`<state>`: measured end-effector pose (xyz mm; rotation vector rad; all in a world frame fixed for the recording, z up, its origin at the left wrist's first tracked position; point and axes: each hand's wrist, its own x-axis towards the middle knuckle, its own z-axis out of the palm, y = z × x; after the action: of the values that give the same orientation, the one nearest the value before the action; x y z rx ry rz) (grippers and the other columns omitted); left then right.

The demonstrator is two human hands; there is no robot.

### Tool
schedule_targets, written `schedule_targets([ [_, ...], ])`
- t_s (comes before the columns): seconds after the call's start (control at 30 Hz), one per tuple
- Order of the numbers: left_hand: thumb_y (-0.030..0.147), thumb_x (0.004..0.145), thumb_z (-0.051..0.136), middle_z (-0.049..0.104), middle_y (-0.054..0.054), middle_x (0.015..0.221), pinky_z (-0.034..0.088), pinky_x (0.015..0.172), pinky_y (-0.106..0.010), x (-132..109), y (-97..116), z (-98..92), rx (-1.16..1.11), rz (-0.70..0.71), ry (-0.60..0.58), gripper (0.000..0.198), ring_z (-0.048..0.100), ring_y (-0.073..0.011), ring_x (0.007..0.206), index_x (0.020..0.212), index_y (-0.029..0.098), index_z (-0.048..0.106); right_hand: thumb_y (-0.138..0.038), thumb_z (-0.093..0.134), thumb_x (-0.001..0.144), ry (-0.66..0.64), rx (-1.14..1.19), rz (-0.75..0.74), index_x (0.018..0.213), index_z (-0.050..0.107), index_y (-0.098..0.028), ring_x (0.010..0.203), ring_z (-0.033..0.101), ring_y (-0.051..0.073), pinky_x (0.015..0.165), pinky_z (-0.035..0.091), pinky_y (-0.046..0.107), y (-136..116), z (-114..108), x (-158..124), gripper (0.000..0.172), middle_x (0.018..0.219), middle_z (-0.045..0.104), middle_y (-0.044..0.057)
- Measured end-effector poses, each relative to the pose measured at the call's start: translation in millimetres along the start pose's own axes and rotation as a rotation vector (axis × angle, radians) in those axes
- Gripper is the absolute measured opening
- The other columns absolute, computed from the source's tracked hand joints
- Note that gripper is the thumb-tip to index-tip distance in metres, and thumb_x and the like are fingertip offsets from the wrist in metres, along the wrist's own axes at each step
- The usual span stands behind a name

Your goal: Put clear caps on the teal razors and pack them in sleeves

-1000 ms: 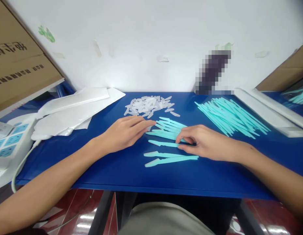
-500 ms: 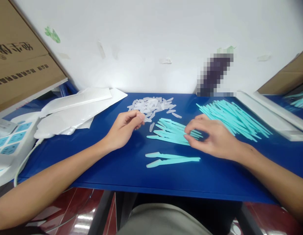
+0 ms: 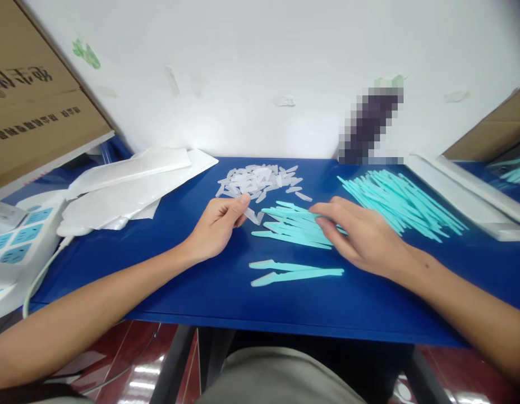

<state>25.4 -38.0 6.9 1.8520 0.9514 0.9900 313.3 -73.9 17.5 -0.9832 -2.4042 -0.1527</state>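
Between the thumb and fingers of my left hand (image 3: 221,225) is a translucent blade cover (image 3: 252,215), its free end pointing right. Behind that hand lies a heap of similar covers (image 3: 260,178). My right hand (image 3: 360,233) is closed in a pinch on the handle of a turquoise eyebrow razor (image 3: 285,211), whose head points left toward the cover. Just below it several more razors (image 3: 295,231) lie side by side on the table. Two razors (image 3: 293,274) with bladed heads to the left lie apart from the others, closer to me.
A large pile of turquoise razors (image 3: 405,205) lies at the right, beside a long white tray-like piece (image 3: 465,196). White plastic bags (image 3: 129,179) and a power strip (image 3: 28,235) occupy the left. Cardboard boxes (image 3: 36,112) stand at both sides, and a wall closes the back.
My left hand has turned slightly, and a cover now sticks out from its fingertips. The right hand's fingers have closed on a razor from the small group.
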Motion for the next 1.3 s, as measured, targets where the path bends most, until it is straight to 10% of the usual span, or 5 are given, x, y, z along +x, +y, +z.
schedule_targets([
  [0.47, 0.056, 0.106, 0.042, 0.054, -0.002, 0.064, 0.039, 0.057, -0.026, -3, -1, 5.3, 0.149, 0.086, 0.063, 0.058, 0.048, -0.0127, 0.059, 0.073, 0.016, 0.068, -0.02, 0.042, 0.105, -0.034, -0.079, -0.041, 0.117, 0.063, -0.017, 0.061, 0.055, 0.013, 0.053, 0.04, 0.027, -8, 7, 0, 0.025, 0.083, 0.064, 0.004],
  [0.73, 0.043, 0.11, 0.037, 0.065, -0.007, 0.084, 0.044, 0.071, -0.029, -1, 1, -5.5, 0.623, 0.432, -0.2, 0.046, 0.059, -0.0182, 0.076, 0.1, 0.015, 0.073, -0.018, 0.048, 0.104, 0.01, -0.047, -0.101, 0.112, 0.067, -0.015, 0.062, 0.059, 0.012, 0.055, 0.042, 0.026, -16, 8, 0, 0.02, 0.083, 0.071, 0.003],
  [1.0, 0.023, 0.107, 0.032, 0.06, -0.013, 0.123, 0.048, 0.092, -0.039, 11, -13, -32.3, 0.92, 0.411, -0.358, 0.046, 0.059, -0.0249, 0.105, 0.143, 0.025, 0.06, -0.028, 0.051, 0.103, -0.146, -0.038, -0.154, 0.092, 0.073, -0.017, 0.061, 0.063, 0.015, 0.062, 0.041, 0.031, -15, 3, 1, 0.027, 0.071, 0.071, 0.002],
  [1.3, 0.04, 0.103, 0.054, 0.076, -0.009, 0.111, 0.045, 0.088, -0.039, 21, -13, -45.2, 0.942, 0.43, -0.405, 0.031, 0.064, -0.0255, 0.099, 0.112, 0.023, 0.079, -0.028, 0.051, 0.103, -0.385, -0.062, -0.064, 0.102, 0.073, -0.02, 0.064, 0.063, 0.015, 0.055, 0.031, 0.029, -2, 5, -3, 0.024, 0.083, 0.071, 0.003],
])
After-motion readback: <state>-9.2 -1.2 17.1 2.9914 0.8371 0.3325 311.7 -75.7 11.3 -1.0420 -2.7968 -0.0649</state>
